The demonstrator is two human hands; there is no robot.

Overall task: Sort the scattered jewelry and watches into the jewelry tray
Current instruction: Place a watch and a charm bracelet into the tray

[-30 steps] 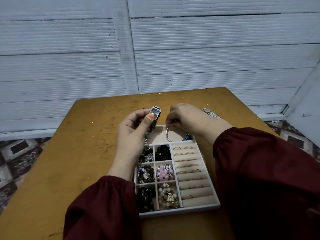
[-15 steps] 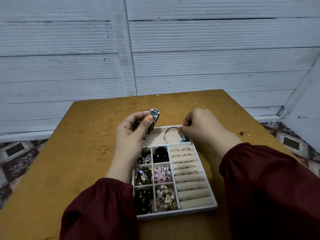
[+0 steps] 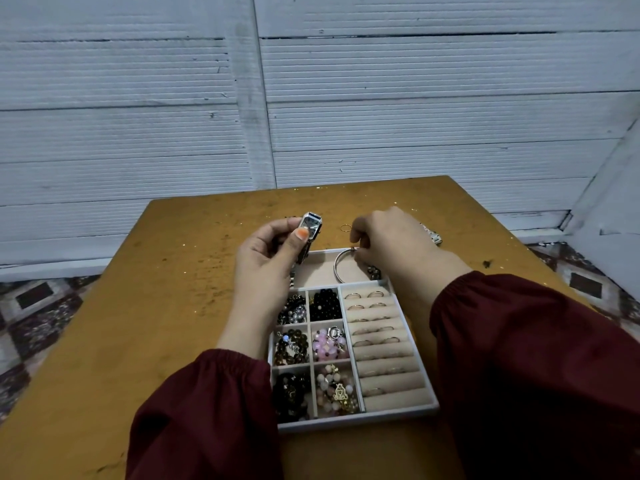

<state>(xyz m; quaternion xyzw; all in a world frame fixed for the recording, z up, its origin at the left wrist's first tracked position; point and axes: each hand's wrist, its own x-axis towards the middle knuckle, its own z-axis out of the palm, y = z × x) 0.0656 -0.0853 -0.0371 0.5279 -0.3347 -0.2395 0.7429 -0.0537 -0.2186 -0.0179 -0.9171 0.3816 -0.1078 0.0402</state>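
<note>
- The jewelry tray point(image 3: 356, 425) lies on the brown table point(image 3: 138, 323), between the two dark red sleeves.
- The left hand point(image 3: 266, 261) is just above the tray's far left corner. Its fingers and thumb are curled around a silver watch point(image 3: 310, 226) with a rectangular face, and the strap hangs down to the tray's edge.
- The right hand point(image 3: 391, 245) is over the tray's far right corner. Its fingertips are pressed together on the upper end of a silver bangle point(image 3: 337, 270).
- The bangle lies in the long compartment at the tray's far end.
- Six small compartments on the tray's left side hold bead bracelets point(image 3: 327, 344). The padded rows on its right side hold rings point(image 3: 375, 307).
- Beyond the tray, a small gold ring point(image 3: 345, 227) lies on the table.
- A second watch point(image 3: 432, 234) shows behind the right hand, beyond the tray's far right corner.
</note>
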